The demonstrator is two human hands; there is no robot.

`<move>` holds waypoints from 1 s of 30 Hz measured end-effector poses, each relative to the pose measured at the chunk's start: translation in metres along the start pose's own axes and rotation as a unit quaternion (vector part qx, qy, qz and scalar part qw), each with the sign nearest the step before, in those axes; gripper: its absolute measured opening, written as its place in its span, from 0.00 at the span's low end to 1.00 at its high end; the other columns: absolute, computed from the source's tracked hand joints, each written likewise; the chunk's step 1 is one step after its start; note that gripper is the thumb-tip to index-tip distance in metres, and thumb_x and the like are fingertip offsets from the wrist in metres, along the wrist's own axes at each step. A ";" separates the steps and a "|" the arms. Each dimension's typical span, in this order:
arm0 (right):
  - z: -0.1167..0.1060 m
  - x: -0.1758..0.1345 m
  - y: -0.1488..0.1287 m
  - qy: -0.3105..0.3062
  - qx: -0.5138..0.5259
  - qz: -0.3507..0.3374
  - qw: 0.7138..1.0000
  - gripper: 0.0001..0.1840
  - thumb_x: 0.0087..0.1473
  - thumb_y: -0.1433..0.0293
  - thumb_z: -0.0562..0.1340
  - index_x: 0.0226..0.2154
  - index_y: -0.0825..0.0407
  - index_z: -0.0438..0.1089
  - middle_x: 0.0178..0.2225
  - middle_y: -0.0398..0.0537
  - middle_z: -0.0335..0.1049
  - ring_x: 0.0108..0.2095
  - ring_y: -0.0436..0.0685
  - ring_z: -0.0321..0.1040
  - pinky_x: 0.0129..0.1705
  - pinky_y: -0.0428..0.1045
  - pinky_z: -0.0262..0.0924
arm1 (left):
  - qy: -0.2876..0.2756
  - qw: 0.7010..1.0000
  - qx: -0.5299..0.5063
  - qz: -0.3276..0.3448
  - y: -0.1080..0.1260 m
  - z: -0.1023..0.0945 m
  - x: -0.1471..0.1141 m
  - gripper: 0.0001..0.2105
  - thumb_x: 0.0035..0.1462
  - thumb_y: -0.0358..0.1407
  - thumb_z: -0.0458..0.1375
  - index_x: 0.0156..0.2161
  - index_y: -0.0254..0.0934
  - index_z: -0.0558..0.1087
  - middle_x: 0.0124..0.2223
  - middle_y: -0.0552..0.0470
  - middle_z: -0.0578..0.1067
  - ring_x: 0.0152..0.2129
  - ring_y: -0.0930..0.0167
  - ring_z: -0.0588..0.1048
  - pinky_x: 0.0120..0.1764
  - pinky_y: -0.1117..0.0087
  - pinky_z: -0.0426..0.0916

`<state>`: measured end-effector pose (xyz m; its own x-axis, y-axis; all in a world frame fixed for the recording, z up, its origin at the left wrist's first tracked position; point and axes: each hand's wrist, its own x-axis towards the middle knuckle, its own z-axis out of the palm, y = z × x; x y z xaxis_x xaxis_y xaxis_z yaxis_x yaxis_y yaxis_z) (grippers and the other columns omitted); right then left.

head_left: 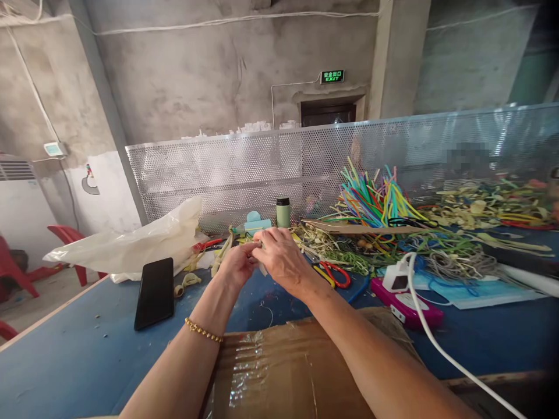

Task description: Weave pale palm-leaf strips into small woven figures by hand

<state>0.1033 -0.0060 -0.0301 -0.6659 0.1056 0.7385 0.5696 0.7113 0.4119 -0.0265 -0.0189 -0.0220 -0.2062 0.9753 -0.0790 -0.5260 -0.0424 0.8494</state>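
My left hand (pixel 239 265) and my right hand (pixel 282 260) meet over the blue table (pixel 192 317), their fingers closed together at one spot. Whatever they pinch is mostly hidden; a small pale bit shows beneath the fingers, too small to name. Just behind the hands stand a green bottle with a black lid (pixel 283 212) and a light blue roll-like object (pixel 257 225). Scissors with red and yellow handles (pixel 336 274) lie right of my right hand. Under my forearms rests a brown cardboard sheet (pixel 279 366) with shiny tape on it.
A black phone (pixel 154 294) and a crumpled plastic bag (pixel 140 241) lie at left. Colourful pipe-cleaner-like stems (pixel 375 201) and green strips (pixel 349 259) are heaped at right. A magenta power strip (pixel 408 304) with a white cable (pixel 432 340) is nearer. A perforated metal panel (pixel 218 174) borders the back.
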 end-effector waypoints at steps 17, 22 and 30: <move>0.016 -0.003 0.016 0.077 0.283 0.330 0.897 0.08 0.52 0.70 0.68 0.23 0.52 0.72 0.27 0.46 0.72 0.29 0.53 0.65 0.32 0.48 0.54 | -0.127 0.987 0.063 0.070 0.000 -0.007 -0.002 0.05 0.37 0.22 0.64 0.22 0.32 0.75 0.22 0.52 0.74 0.18 0.76 0.70 0.31 0.72 0.70; 0.013 -0.003 0.019 0.052 0.378 0.369 0.848 0.13 0.50 0.66 0.66 0.21 0.52 0.66 0.23 0.44 0.70 0.26 0.53 0.64 0.29 0.47 0.54 | -0.138 0.984 0.081 0.077 0.002 -0.007 -0.005 0.03 0.37 0.25 0.65 0.23 0.31 0.76 0.23 0.49 0.76 0.20 0.73 0.74 0.31 0.72 0.71; 0.011 -0.003 0.020 0.045 0.449 0.416 0.790 0.13 0.48 0.64 0.65 0.19 0.52 0.64 0.20 0.43 0.66 0.23 0.51 0.61 0.27 0.46 0.54 | -0.156 0.975 0.120 0.102 0.004 -0.009 -0.005 0.06 0.41 0.30 0.68 0.26 0.29 0.78 0.28 0.44 0.79 0.26 0.70 0.78 0.39 0.68 0.72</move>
<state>0.1111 0.0151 -0.0295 -0.1813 0.7742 0.6064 0.1926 0.6327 -0.7501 -0.0349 -0.0263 -0.0228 -0.0055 0.9718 0.2359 -0.2837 -0.2278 0.9315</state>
